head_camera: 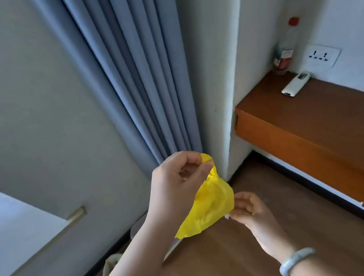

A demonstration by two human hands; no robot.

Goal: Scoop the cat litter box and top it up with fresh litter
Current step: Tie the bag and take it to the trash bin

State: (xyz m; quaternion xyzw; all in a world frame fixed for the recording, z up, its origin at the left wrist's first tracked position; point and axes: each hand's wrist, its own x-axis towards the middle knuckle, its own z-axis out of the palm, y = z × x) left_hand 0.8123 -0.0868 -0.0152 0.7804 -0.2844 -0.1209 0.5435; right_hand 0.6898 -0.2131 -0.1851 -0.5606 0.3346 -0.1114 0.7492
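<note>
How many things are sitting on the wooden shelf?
2: a red-capped bottle in the corner, and a white remote lying beside it. The shelf runs out of frame, so more may be hidden.

My plastic bag (208, 205) is bright yellow, the curtain (131, 74) grey-blue, my bangle (295, 261) pale green, the bottle cap (293, 21) red.

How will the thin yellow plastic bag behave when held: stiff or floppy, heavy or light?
Probably floppy: the thin yellow plastic bag crumples and sags below the left hand. Likely light, since a pinch holds it up.
</note>
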